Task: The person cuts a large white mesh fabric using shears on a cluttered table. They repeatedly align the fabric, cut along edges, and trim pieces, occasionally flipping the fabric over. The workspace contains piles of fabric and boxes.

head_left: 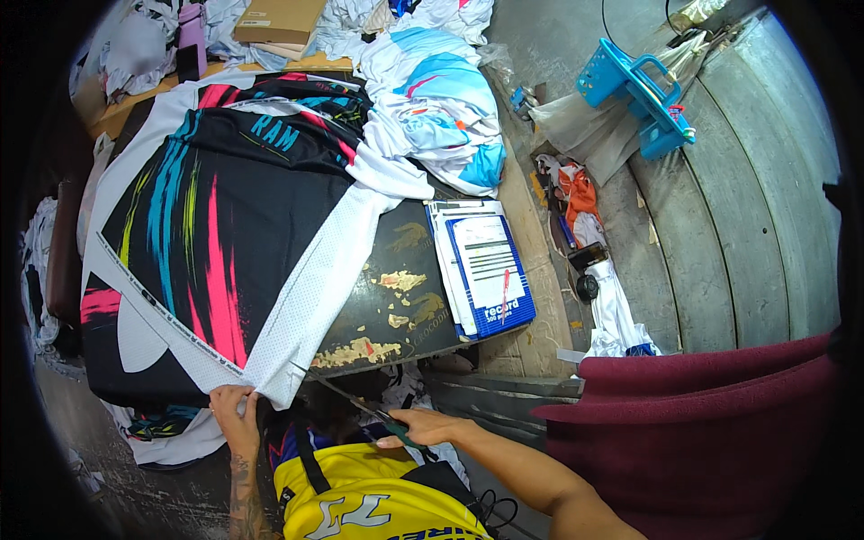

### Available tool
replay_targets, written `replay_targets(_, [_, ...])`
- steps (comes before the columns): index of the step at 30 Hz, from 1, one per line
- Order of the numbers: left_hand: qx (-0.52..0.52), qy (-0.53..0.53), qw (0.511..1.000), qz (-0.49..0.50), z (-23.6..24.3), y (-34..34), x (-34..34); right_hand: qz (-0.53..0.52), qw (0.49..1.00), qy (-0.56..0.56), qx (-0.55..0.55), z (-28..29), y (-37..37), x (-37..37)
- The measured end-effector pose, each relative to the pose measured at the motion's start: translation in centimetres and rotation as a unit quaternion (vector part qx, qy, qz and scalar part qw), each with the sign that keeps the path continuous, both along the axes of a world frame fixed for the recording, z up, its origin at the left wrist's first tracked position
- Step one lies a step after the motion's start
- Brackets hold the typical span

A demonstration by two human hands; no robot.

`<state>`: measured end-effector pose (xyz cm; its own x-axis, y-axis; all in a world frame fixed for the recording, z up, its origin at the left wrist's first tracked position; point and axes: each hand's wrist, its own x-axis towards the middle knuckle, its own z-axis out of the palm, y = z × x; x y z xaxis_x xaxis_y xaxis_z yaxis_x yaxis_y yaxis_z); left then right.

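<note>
A large printed fabric panel (261,189), black with pink, teal and yellow streaks and white mesh borders, lies over the dark worktable. At its near corner, my left hand (236,409) pinches the white mesh edge beside a narrow printed band. My right hand (418,427) is closed round the green handle of a pair of scissors (355,400). The long blades point up and left towards the table's near edge, just right of that fabric corner. Whether the blades touch the fabric, I cannot tell.
A blue book with papers and a red pen (490,279) lies at the table's right. White and blue garments (441,108) are heaped behind it. A cardboard box (279,20) sits at the back. At far right stands a blue basket (661,126); maroon cloth (702,423) lies nearer.
</note>
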<state>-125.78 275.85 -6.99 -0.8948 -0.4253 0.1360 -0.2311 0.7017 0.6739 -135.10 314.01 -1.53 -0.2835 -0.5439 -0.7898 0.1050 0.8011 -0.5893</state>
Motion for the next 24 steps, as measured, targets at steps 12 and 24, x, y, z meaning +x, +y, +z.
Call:
replay_targets(12, [0.020,-0.002,0.999,0.029,-1.3,-1.0,-0.5,-0.030,0.997,-0.063,-0.019,1.9,0.7,0.3])
replay_targets(24, [0.012,0.037,0.999,0.029,-1.5,-0.1,-0.3,0.048,0.999,0.007,0.017,0.1,3.1,0.0])
